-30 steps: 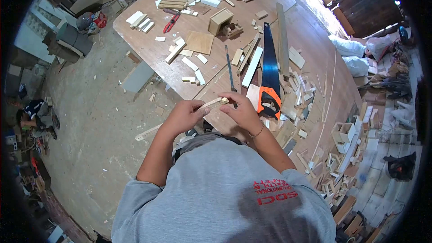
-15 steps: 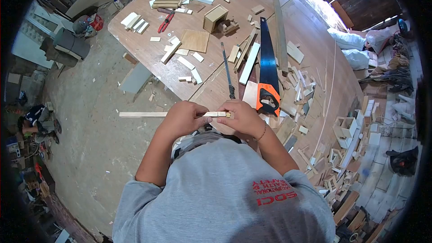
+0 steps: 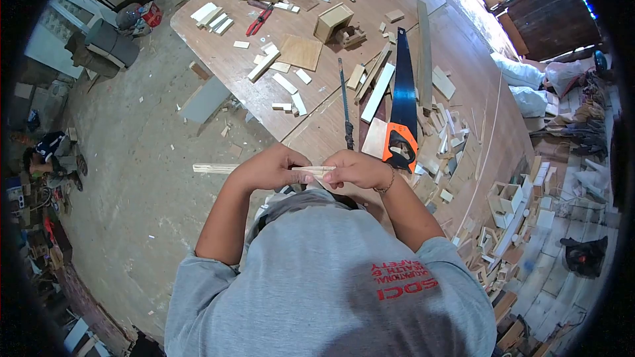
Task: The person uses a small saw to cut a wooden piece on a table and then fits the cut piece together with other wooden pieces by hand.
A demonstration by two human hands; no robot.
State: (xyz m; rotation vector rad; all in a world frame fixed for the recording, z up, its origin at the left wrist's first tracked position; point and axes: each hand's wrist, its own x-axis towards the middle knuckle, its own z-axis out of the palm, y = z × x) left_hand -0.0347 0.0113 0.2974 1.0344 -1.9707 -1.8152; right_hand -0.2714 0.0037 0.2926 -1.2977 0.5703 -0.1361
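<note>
The wooden strip (image 3: 211, 168) is a thin, pale, straight slat of square section. It lies level across the view, just in front of the person's chest and clear of the table (image 3: 463, 39). Its free end juts out toward 9 o'clock over the concrete floor.

The left hand (image 3: 268, 168) is curled over the strip near its middle, fingers closed around it. The right hand (image 3: 357, 168) pinches the strip's 3 o'clock end between thumb and fingertips, hiding the tip. The two hands sit close together, with a short bare length of strip showing between them.

A second ago the strip was tilted, with its long end dropping toward 8 o'clock below the left hand and its short end raised between the fingertips. Now it is level. Half a second ago it was already level, but more of it stuck out at 9 o'clock. A small block end showed at the right fingertips then, and it is now covered.

On the table at 1 o'clock from the hands lies a handsaw (image 3: 401, 112) with a black blade and orange handle. A long dark hand tool (image 3: 344, 102) lies at 12 o'clock. A small wooden box (image 3: 333, 22) stands farther off at 12 o'clock.
</note>
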